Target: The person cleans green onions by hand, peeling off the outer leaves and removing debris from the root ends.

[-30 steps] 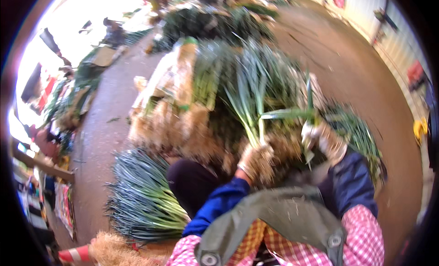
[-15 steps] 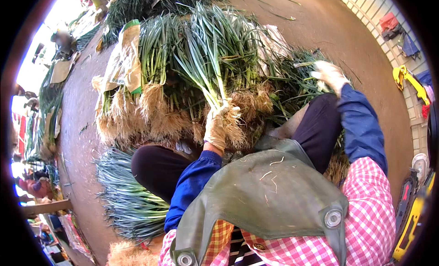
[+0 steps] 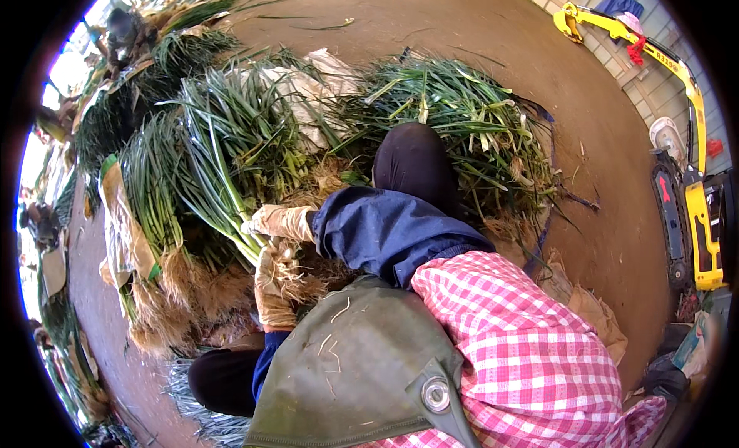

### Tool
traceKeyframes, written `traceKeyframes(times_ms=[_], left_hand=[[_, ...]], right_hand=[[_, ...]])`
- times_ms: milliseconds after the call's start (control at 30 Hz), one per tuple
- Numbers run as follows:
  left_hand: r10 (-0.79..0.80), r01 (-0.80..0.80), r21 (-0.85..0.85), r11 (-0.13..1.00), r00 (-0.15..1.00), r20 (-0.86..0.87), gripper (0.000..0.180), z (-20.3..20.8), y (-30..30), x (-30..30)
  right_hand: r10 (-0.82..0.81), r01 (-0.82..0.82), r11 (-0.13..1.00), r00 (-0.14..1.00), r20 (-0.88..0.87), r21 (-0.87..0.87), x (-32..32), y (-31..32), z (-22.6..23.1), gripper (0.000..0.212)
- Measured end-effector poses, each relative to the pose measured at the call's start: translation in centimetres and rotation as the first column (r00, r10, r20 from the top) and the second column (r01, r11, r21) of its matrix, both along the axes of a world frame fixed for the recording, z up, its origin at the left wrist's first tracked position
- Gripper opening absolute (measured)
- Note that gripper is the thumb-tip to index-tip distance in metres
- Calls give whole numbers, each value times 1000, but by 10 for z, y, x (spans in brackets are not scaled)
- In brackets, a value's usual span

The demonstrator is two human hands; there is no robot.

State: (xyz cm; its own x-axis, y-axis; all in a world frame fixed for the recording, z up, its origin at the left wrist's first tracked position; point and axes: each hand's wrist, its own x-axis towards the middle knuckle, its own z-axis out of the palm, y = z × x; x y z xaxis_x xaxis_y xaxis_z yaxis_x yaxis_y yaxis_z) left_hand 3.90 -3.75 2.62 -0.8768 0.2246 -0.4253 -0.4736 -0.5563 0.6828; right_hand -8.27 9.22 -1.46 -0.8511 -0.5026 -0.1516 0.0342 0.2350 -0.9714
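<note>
A tangled heap of dark-green strappy leaves (image 3: 469, 113) is lying to the right of the fingers. A slender bunch of smooth green-and-white stalks (image 3: 229, 188) is slanting up-left from the left fingers, long axis diagonal, leaf tips pointing away from the person. Left hand in a cream-tan glove (image 3: 271, 290) is clamping its pale bases. Right hand in a matching wrinkled glove (image 3: 279, 221), beside the heap half a second ago, is now curling its fingers against the stalks; cannot tell if gripping. Wiry tan roots (image 3: 291, 272) are fraying out beside the left fingers.

Remotely, I see the brown floor (image 3: 608, 194) carrying rooted green bunches (image 3: 154, 194), a leafy heap (image 3: 477, 101) and some stray leaves (image 3: 342, 25).
</note>
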Motion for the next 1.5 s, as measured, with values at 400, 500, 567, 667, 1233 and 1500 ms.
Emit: traceKeyframes(times_ms=[400, 500, 567, 667, 1233, 1500], left_hand=[[95, -95, 10, 995, 994, 47, 18, 0, 3, 4], [136, -138, 31, 990, 988, 67, 18, 2, 3, 5], [168, -173, 51, 984, 982, 81, 18, 2, 5, 3], [203, -213, 88, 973, 973, 111, 18, 7, 11, 2], [121, -140, 279, 950, 989, 84, 26, -12, -7, -20], [13, -17, -72, 997, 998, -56, 24, 43, -1, 8]], right_hand=[[-242, 276, 960, 714, -657, -54, 51, 8, 65, 22], [-64, 212, 977, 423, -904, 29, 79, 10, 100, 31], [-53, 227, 973, 386, -921, 40, 82, 7, 100, 38], [-12, 173, 983, 367, -930, 56, 79, 13, 99, 30], [459, -549, 821, 797, -392, -157, 109, 32, 89, 20], [1, -23, 998, 921, 390, 53, 61, 69, 82, 47]])
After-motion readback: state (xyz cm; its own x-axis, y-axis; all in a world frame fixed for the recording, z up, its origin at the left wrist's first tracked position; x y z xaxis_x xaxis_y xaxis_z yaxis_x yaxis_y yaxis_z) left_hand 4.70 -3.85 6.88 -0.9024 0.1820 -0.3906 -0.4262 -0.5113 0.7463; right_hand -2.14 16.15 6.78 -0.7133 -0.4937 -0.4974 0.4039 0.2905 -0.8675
